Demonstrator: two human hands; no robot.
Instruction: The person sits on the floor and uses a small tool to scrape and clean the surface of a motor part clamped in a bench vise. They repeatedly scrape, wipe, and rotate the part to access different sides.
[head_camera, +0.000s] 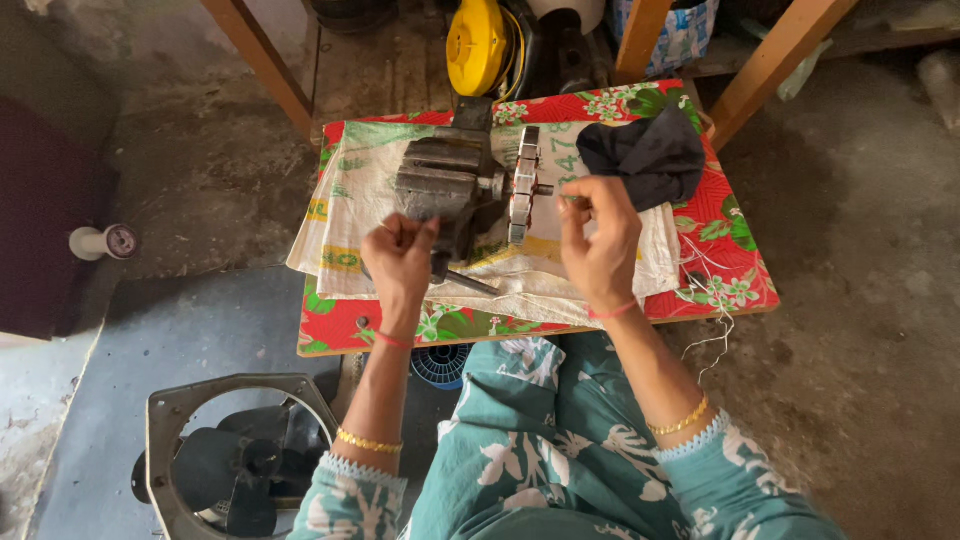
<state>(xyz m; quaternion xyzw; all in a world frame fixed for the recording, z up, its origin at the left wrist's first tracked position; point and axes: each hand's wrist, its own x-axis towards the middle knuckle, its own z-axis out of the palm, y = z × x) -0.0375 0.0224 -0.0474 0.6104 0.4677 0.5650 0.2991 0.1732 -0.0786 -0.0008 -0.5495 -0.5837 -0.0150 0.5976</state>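
Observation:
A grey metal winding machine (442, 190) stands on a small board covered with red flowered cloth (735, 255) and a pale printed sack (370, 190). A round metal stator core (524, 185) is mounted on its shaft. My left hand (398, 262) is closed around the machine's crank handle at the near side. My right hand (600, 232) is just right of the core, its fingers pinched together on what looks like a thin wire, too fine to see clearly.
A dark cloth (648, 155) lies at the board's far right. A yellow tool (477, 42) and wooden legs (770, 65) stand behind. On the floor are a fan frame with blades (235, 460), a thread spool (100, 242) and a blue reel (441, 365).

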